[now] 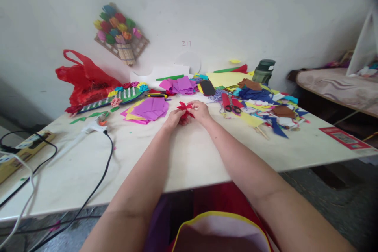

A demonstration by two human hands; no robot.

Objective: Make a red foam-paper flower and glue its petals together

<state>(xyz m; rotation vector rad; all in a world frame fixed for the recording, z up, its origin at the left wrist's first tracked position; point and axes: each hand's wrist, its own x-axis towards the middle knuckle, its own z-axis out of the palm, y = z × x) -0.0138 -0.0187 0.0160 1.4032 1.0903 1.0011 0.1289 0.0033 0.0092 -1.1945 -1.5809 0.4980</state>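
Note:
Both of my hands meet over the middle of the white table (191, 157). My left hand (175, 118) and my right hand (201, 111) are closed on a small red folded paper piece (184, 107) with pointed tips, held between the fingertips just above the tabletop. A stack of purple and yellow paper sheets (149, 109) lies just left of my hands. Red-handled scissors (231, 103) lie just to the right.
A glue gun (96, 124) with a black cable (102, 173) lies at left, near a power strip (26, 147). A red plastic bag (84, 78), black phone (207, 87), green bottle (263, 71) and coloured paper scraps (271, 110) crowd the back. A bed (339, 86) stands right.

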